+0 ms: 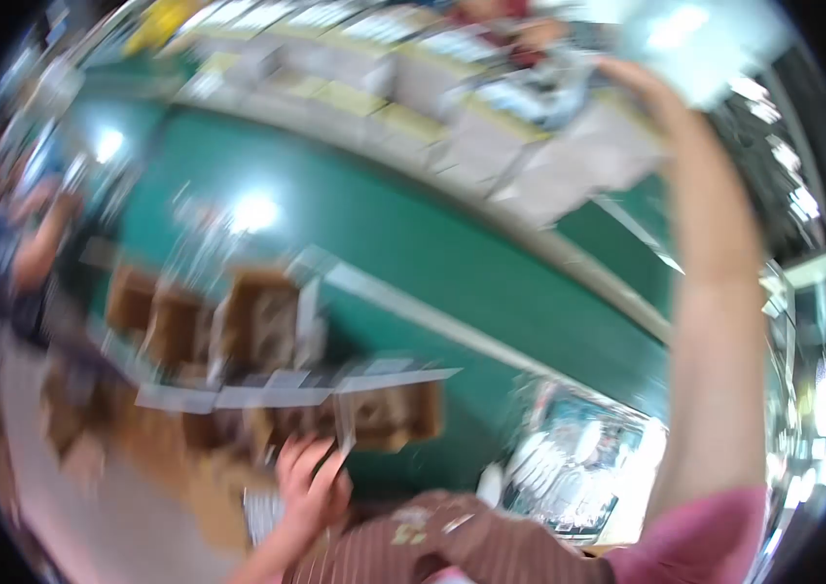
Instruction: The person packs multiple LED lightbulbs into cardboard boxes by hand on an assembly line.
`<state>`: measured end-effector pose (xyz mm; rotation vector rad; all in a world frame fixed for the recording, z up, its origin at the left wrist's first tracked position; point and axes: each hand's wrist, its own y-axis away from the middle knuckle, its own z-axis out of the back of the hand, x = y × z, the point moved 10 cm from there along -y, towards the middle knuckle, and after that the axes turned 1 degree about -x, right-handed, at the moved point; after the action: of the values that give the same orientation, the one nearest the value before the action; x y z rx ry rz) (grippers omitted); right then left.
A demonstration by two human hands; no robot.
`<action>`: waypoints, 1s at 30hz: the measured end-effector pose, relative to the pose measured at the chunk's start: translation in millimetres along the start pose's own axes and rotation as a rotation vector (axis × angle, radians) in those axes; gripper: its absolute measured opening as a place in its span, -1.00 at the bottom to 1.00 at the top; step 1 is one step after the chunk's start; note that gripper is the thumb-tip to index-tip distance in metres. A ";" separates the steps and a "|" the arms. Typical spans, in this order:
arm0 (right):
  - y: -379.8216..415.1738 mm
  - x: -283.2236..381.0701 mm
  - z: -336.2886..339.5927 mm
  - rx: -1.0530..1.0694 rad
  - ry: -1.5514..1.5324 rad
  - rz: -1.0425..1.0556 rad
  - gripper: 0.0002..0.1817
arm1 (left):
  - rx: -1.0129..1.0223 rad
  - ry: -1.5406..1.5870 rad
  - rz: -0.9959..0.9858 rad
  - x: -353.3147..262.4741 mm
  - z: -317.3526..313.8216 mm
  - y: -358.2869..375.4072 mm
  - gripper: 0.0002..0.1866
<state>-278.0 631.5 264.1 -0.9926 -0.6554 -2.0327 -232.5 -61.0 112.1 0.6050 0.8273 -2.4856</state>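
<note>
Motion blur smears the whole head view. My left hand (310,482) is low in the middle with its fingers apart, at the near side of an open brown cardboard box (423,411) with white flaps. Small items inside are too blurred to name. My right arm stretches far up the right side. At its end, my right hand (642,80) reaches to a greyish, translucent plastic-looking bundle (564,83) above the white boxes (491,136). Blur hides whether its fingers are closed on that bundle.
More brown boxes (257,316) stand on the green table (355,204). A raised ledge (413,180) runs along the white box row. Lower right lies a tray of shiny clear pieces (574,467). Another person's arm (40,243) is at left; someone else is at the top.
</note>
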 end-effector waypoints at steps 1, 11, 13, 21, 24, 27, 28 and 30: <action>5.5 13.3 -7.7 -0.029 -0.030 0.015 -0.36 | 0.056 -0.011 0.008 4.0 -4.6 4.2 -0.58; 76.6 65.9 35.4 -0.474 0.531 0.040 0.10 | -0.145 0.037 -0.197 -50.4 46.9 -21.6 -0.79; 211.6 102.5 3.5 -0.768 0.516 0.205 0.08 | -0.077 0.311 -0.152 -67.0 41.1 -36.0 -0.64; 515.3 52.7 -198.0 -0.514 0.216 0.575 0.04 | 0.420 1.715 0.519 -115.7 -78.7 -74.7 -0.25; 573.8 37.9 -250.4 -0.287 0.229 0.556 -0.03 | 0.549 0.976 0.412 -119.1 -99.3 -46.7 -0.48; 601.3 -3.9 -252.1 -0.284 0.081 0.476 -0.13 | 0.221 0.560 0.570 -100.7 -73.4 -19.3 -0.66; 601.9 -19.0 -244.5 -0.274 0.144 0.330 -0.17 | 0.148 0.367 0.389 -104.8 -57.8 -15.6 -0.70; 620.0 -65.4 -207.8 -0.548 0.038 0.187 -0.32 | 0.150 0.376 0.295 -106.4 -40.6 1.6 -0.75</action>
<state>163.2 155.2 162.4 -1.2627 0.0314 -2.0959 -135.6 -7.2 138.4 1.1826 0.6268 -2.2058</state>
